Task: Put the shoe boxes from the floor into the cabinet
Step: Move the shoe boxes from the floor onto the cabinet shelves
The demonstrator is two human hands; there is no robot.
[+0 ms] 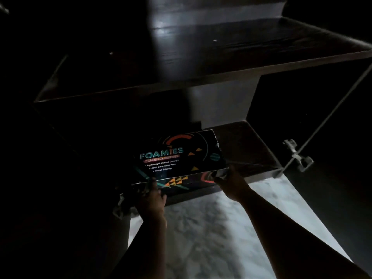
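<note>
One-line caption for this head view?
Both hands, left and right, slide a Foamies shoe box onto the cabinet's lower shelf.

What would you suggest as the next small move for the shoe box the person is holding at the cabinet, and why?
Probably push the shoe box further back onto the lower shelf. The left hand and right hand grip its near corners, and its front edge seems to overhang the shelf's front, with free shelf to its right.

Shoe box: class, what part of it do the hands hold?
Both hands hold the shoe box by its near corners: left hand at the left, right hand at the right.
</note>
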